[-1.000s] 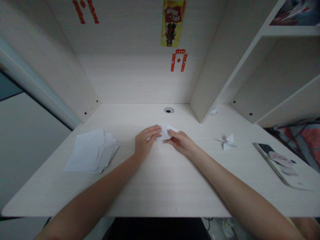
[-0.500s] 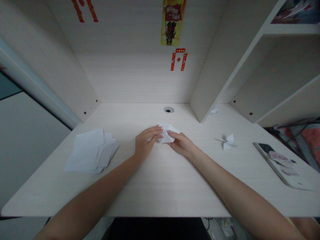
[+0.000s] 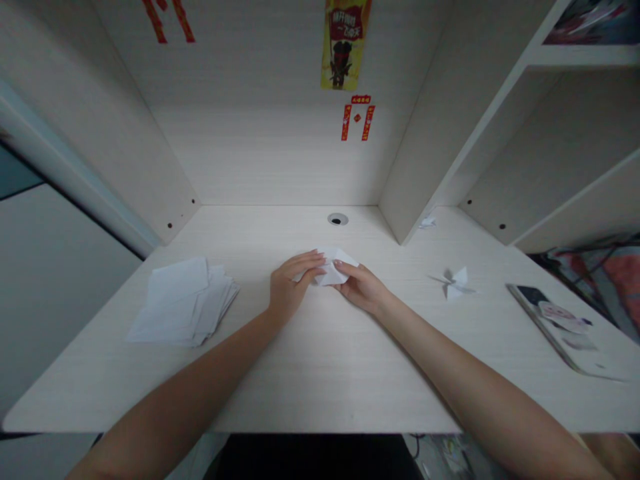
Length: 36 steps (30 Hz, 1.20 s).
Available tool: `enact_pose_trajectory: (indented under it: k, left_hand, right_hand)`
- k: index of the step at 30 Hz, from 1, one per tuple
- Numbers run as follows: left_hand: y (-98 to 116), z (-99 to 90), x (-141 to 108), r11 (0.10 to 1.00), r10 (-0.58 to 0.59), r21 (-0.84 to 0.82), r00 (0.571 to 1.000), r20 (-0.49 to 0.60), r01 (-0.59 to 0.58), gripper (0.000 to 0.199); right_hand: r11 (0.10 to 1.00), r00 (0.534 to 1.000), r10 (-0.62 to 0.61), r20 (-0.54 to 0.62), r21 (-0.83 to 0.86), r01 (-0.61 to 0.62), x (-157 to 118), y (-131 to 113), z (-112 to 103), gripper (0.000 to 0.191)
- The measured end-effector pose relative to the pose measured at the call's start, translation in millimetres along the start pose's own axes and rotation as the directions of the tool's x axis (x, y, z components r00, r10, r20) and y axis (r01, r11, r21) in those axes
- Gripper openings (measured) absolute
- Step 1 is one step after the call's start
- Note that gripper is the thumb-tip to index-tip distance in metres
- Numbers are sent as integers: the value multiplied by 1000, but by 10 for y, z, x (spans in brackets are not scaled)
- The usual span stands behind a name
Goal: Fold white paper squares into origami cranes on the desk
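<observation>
A small folded sheet of white paper [image 3: 334, 272] is held between both hands, just above or on the middle of the desk. My left hand [image 3: 294, 280] grips its left side, fingers laid over the top and thumb along the near edge. On the right, my right hand [image 3: 361, 285] pinches the paper with the thumb on top and the fingers beneath. Parts of the folds are hidden by the fingers. Off to the right, a finished folded paper crane [image 3: 456, 283] rests on the desk.
A stack of white paper sheets [image 3: 175, 303] lies at the left. A phone [image 3: 560, 327] in a decorated case is at the right. Behind the hands is a cable hole [image 3: 338, 219]. An upright divider panel [image 3: 415, 167] meets the desk near a small white paper piece [image 3: 427, 222].
Almost nothing differs. Both hands keep their hold on the folded paper, and the right thumb has shifted very slightly to the left.
</observation>
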<state>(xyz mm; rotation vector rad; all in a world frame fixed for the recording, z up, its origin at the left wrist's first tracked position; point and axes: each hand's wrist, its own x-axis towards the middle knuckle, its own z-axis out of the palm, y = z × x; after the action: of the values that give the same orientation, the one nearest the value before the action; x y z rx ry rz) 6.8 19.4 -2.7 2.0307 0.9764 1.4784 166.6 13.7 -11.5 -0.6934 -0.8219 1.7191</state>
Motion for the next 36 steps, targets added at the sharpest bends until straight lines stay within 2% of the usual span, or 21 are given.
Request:
enact_pose_trajectory:
  k: [7, 11, 15, 18, 23, 26, 28, 30, 32, 34, 36]
  left_hand:
    - [-4, 0, 0, 1000, -16, -26, 1000, 11, 16, 12]
    - [-25, 10, -20, 987, -129, -97, 991, 35, 132, 13]
    - [-52, 37, -42, 933, -281, -204, 954, 108, 298, 25]
    - [-81, 58, -41, 909, -326, -229, 936, 132, 349, 26]
    - [-144, 80, -28, 864, -378, -305, 916, 134, 401, 24]
    - [-173, 79, -24, 845, -391, -332, 908, 149, 419, 25]
    - [-184, 76, -23, 837, -405, -337, 902, 151, 432, 24]
    - [-187, 75, -20, 824, -427, -340, 891, 151, 453, 25]
    - [-178, 74, -14, 814, -450, -337, 881, 150, 473, 26]
    - [-160, 71, -4, 806, -469, -338, 872, 139, 487, 27]
    - [-140, 67, 9, 793, -488, -352, 864, 125, 498, 26]
  right_hand:
    - [999, 1000, 14, 21, 49, -15, -16, -13, 20, 28]
    - [1000, 1000, 3, 12, 22, -3, -2, -4, -13, 26]
    - [999, 999, 15, -41, -29, -16, 18, 4, -56, 21]
    - [999, 998, 38, -42, -30, -40, 27, 3, -83, 19]
    - [994, 1000, 13, -3, -107, -13, 31, 11, -86, 23]
    - [983, 999, -43, -30, -180, 37, 43, 42, -78, 27]
    - [964, 986, -141, -91, -240, 116, 56, 65, -87, 33]
    - [916, 952, -269, -147, -345, 206, 67, 77, -109, 48]
    - [841, 917, -367, -155, -477, 255, 74, 78, -136, 59]
    - [789, 917, -384, -110, -554, 265, 74, 72, -156, 53]
    - [786, 934, -354, -48, -556, 270, 71, 70, -164, 41]
